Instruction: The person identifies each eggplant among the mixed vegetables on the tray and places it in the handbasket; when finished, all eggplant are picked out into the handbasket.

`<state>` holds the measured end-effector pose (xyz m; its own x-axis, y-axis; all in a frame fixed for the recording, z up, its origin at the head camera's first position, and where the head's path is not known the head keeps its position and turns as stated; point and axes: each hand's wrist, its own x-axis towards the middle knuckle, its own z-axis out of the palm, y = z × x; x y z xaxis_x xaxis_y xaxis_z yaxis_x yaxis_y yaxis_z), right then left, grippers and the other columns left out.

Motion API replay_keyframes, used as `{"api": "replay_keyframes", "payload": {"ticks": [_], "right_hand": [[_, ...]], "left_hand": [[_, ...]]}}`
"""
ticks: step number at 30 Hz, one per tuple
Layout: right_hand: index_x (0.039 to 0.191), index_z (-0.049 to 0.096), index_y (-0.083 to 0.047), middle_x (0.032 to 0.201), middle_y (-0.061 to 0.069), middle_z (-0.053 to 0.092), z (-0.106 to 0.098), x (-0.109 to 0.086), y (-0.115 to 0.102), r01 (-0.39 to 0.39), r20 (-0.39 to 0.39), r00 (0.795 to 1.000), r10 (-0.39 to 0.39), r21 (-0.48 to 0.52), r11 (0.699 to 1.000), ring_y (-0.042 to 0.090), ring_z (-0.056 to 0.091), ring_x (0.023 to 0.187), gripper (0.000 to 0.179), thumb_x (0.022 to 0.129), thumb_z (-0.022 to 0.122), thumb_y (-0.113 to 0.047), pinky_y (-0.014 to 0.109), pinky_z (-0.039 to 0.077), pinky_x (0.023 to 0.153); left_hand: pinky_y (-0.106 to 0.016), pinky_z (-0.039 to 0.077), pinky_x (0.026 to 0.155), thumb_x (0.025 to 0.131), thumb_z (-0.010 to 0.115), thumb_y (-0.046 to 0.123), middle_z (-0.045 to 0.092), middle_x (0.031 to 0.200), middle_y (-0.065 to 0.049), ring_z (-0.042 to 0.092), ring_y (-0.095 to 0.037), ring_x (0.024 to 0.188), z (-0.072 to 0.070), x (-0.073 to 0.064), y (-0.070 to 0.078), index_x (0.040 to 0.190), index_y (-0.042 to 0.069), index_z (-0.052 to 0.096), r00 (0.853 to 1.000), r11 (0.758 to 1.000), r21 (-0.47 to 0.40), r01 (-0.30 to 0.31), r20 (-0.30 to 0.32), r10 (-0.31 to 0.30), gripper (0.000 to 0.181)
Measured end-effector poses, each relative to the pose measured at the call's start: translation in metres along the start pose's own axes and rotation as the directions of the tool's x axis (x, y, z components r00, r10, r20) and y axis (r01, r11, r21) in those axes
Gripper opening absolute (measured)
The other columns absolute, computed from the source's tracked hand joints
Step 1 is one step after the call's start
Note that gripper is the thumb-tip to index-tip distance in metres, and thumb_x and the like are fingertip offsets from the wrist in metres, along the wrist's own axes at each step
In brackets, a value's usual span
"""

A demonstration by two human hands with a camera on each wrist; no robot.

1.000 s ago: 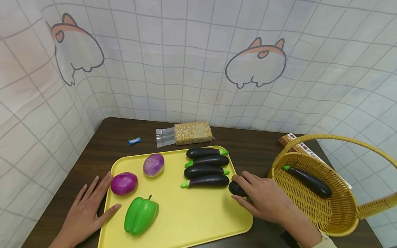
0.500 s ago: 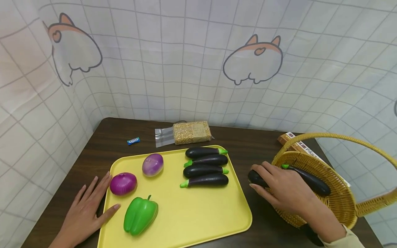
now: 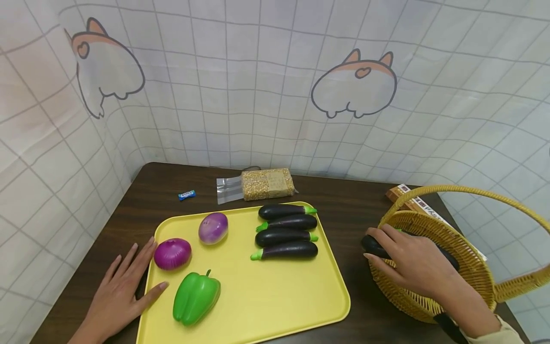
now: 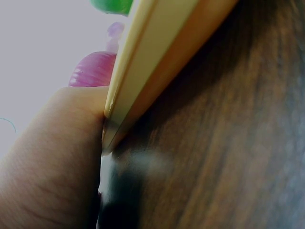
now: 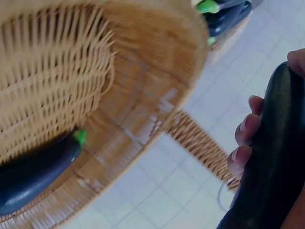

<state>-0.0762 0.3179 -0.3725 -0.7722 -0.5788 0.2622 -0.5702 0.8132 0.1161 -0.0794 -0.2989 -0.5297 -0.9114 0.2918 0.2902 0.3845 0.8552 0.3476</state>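
In the head view my right hand (image 3: 417, 263) grips a dark eggplant (image 3: 374, 246) over the left rim of a yellow wicker basket (image 3: 479, 284). The right wrist view shows fingers curled round this eggplant (image 5: 276, 143). Another eggplant (image 5: 40, 174) with a green stem end lies inside the basket. My left hand (image 3: 118, 291) rests spread at the left edge of a yellow tray (image 3: 279, 298), its thumb over the rim. Closest to it are a purple onion (image 3: 173, 253) and a green bell pepper (image 3: 196, 298). Several eggplants (image 3: 285, 249) lie in a column on the tray.
A round purple-and-white vegetable (image 3: 213, 228) sits at the tray's back left. Behind the tray lie a clear bag of yellow kernels (image 3: 267, 185) and a small blue packet (image 3: 186, 195). A brown-and-white box (image 3: 417, 203) lies behind the basket, whose tall handle (image 3: 481, 192) arches up.
My right hand has carried the eggplant rightward from the tray's right edge, across the table, to the basket's rim. The left hand has stayed in place.
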Motion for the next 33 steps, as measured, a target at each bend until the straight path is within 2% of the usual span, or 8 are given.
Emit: {"api": "replay_keyframes", "payload": {"ticks": [4, 13, 21, 27, 33], "right_hand": [[0.130, 0.065, -0.007, 0.109, 0.004, 0.068, -0.003, -0.008, 0.010, -0.020, 0.012, 1.000, 0.021, -0.012, 1.000, 0.000, 0.048, 0.055, 0.051, 0.090, 0.082, -0.035, 0.026, 0.045, 0.045], [0.128, 0.062, -0.006, 0.113, 0.012, 0.070, -0.012, -0.017, 0.023, -0.082, 0.074, 0.994, 0.086, -0.048, 0.995, 0.006, 0.051, 0.054, 0.051, 0.091, 0.080, -0.035, 0.034, 0.048, 0.045], [0.127, 0.060, -0.005, 0.112, 0.014, 0.070, -0.012, -0.023, 0.033, -0.111, 0.080, 0.990, 0.115, -0.055, 0.992, 0.003, 0.039, 0.048, 0.049, 0.093, 0.078, -0.035, 0.030, 0.039, 0.041], [0.124, 0.061, -0.005, 0.107, 0.013, 0.070, -0.008, -0.024, 0.043, -0.090, 0.031, 0.995, 0.092, -0.058, 0.994, 0.009, 0.048, 0.052, 0.046, 0.092, 0.078, -0.033, 0.039, 0.047, 0.045], [0.125, 0.060, -0.003, 0.116, 0.021, 0.071, -0.006, -0.026, 0.054, -0.149, 0.049, 0.987, 0.151, -0.047, 0.988, 0.025, 0.064, 0.062, 0.046, 0.095, 0.075, -0.034, 0.042, 0.049, 0.044]], "left_hand": [[-0.053, -0.004, 0.127, 0.095, 0.075, 0.051, 0.024, 0.174, -0.003, 0.017, -0.038, 0.159, 0.000, 0.001, -0.001, 0.171, 0.022, 0.021, 1.000, 1.000, 0.005, -0.001, -0.001, 0.001, 0.098], [-0.053, -0.005, 0.127, 0.095, 0.074, 0.051, 0.024, 0.174, -0.003, 0.017, -0.039, 0.158, -0.001, 0.000, 0.000, 0.171, 0.022, 0.021, 1.000, 1.000, 0.000, 0.002, 0.002, -0.002, 0.098], [-0.052, -0.004, 0.127, 0.094, 0.075, 0.051, 0.025, 0.174, -0.003, 0.018, -0.039, 0.158, 0.000, 0.000, 0.001, 0.171, 0.022, 0.022, 1.000, 1.000, 0.005, -0.001, -0.007, 0.001, 0.098], [-0.052, -0.004, 0.127, 0.094, 0.075, 0.051, 0.024, 0.174, -0.003, 0.017, -0.038, 0.158, 0.001, -0.001, 0.000, 0.171, 0.021, 0.022, 1.000, 1.000, 0.003, -0.002, -0.006, 0.002, 0.097], [-0.053, -0.004, 0.127, 0.095, 0.075, 0.050, 0.024, 0.174, -0.003, 0.018, -0.038, 0.158, 0.001, -0.001, 0.000, 0.171, 0.021, 0.023, 1.000, 1.000, -0.004, -0.001, -0.006, 0.001, 0.097]]}}
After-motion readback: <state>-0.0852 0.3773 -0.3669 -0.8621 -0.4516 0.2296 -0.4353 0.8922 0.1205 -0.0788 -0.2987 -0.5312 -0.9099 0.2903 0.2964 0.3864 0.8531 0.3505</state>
